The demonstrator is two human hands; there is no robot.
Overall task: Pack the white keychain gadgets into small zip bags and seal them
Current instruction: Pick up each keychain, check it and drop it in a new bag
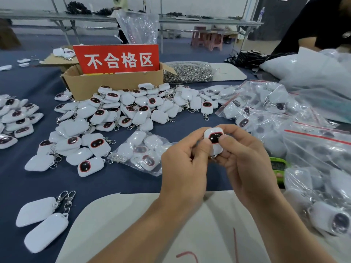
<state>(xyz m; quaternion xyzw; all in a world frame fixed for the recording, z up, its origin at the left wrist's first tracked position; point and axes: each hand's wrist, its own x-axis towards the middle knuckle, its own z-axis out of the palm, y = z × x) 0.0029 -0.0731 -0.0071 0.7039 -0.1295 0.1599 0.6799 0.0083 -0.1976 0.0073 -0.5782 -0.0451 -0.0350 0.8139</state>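
Observation:
A white keychain gadget (213, 136) with a dark red-rimmed face is held up between both hands above the blue table. My left hand (183, 168) pinches its left side with thumb and fingers. My right hand (245, 158) grips its right side, the thumb lying over the dark face. A zip bag (140, 151) with several gadgets inside lies flat just left of my hands. A big heap of loose gadgets (121, 111) covers the table's middle. Filled zip bags (313, 149) pile up on the right.
A cardboard box (114, 84) with a red sign (116, 58) stands behind the heap, a bag of metal clasps (188, 72) beside it. Two gadgets (40, 221) lie face down at front left. A white sheet (133, 224) covers the near edge. Another person (322, 25) stands far right.

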